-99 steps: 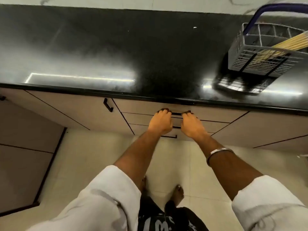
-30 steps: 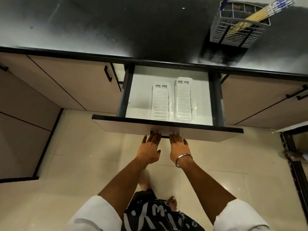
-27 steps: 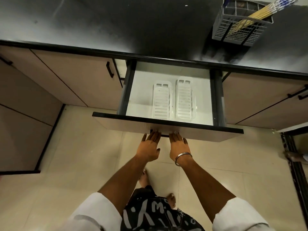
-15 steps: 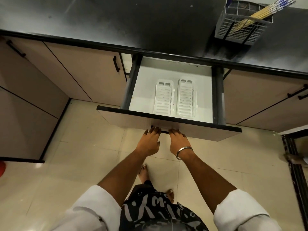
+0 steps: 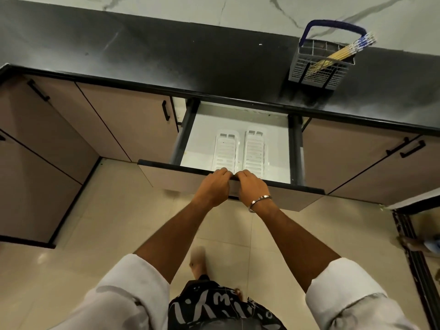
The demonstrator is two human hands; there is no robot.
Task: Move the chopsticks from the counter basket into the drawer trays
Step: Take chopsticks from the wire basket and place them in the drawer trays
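Observation:
The drawer stands pulled out below the black counter. Inside lie two white slotted trays side by side, the left tray and the right tray, both with nothing in them. My left hand and my right hand rest on the top edge of the drawer front, fingers curled over it, close together. A grey wire basket with a blue handle sits on the counter at the far right. Several yellow chopsticks with blue-patterned ends lean out of it to the right.
Closed beige cabinet doors with black handles flank the drawer on the left and right. Beige floor tiles lie below. A dark frame runs along the right edge. My feet are under me on the floor.
My hands have risen from the handle under the drawer front to its top edge, fingers curled over it. The view has tilted up, showing more counter and the wall.

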